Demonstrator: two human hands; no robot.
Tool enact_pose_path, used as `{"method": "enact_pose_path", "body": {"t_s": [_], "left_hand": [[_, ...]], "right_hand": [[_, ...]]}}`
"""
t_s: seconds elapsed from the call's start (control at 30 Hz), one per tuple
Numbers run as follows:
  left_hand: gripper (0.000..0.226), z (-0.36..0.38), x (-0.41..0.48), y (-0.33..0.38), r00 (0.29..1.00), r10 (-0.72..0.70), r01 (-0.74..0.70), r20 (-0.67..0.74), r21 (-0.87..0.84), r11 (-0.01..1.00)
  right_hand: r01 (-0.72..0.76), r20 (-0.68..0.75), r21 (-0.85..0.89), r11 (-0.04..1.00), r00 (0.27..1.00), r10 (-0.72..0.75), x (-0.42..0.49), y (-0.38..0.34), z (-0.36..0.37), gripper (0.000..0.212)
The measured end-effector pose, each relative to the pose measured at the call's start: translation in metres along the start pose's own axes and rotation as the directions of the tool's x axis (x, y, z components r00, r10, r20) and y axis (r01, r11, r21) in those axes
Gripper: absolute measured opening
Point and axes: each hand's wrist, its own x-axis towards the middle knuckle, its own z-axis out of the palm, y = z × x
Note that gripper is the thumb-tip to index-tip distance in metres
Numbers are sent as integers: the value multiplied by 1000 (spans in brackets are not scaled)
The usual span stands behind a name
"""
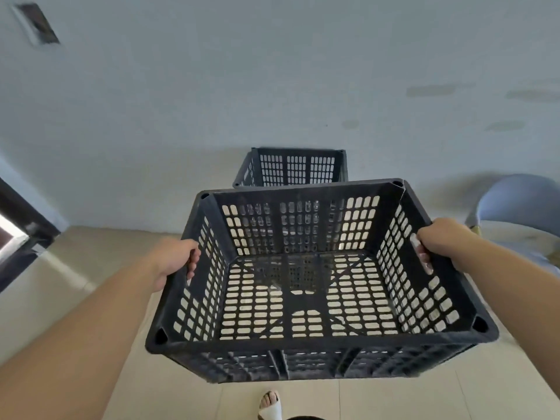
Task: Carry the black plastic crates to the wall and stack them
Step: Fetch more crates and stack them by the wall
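I hold an empty black plastic crate [318, 347] with slotted walls in the air in front of me, above the floor. My left hand [174, 259] grips its left side handle, fingers curled through the slot. My right hand [442, 239] grips the right side handle the same way. Beyond it, a second black crate [295, 168] stands on the floor against the white wall [272, 86]. The held crate hides the lower part of that far crate.
A grey chair [518, 204] stands at the right by the wall. A dark door frame [21, 225] is at the left edge. Beige floor tiles [91, 268] stretch toward the wall. My sandalled foot [269, 404] shows at the bottom.
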Motion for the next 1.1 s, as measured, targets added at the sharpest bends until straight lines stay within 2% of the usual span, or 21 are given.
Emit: {"method": "enact_pose_path", "body": {"t_s": [0.07, 0.17, 0.3, 0.43, 0.63, 0.8, 1.1], "left_hand": [[31, -14, 29, 37, 999, 41, -42, -29, -17, 999], [33, -35, 72, 87, 997, 76, -76, 1, -1, 997], [35, -57, 124, 152, 991, 131, -131, 14, 14, 991], [34, -65, 168, 207, 984, 176, -176, 6, 56, 983], [32, -65, 235, 279, 985, 170, -168, -24, 65, 984], [32, -56, 291, 339, 981, 185, -180, -62, 84, 980], [33, -40, 393, 406, 985, 169, -164, -46, 99, 982]], "right_hand": [[-4, -55, 35, 999, 998, 6, 19, -35, -3, 10], [-3, -105, 30, 1000, 994, 6, 39, -85, -7, 23], [-17, -123, 98, 995, 992, 30, 71, -141, -11, 28], [-11, -90, 148, 989, 996, 25, 115, -189, -18, 24], [27, -68, 166, 986, 998, -15, 196, -252, -27, 15], [55, -68, 137, 989, 997, -46, 267, -299, -39, 20], [29, -102, 126, 992, 995, -16, 368, -363, -36, 16]]}}
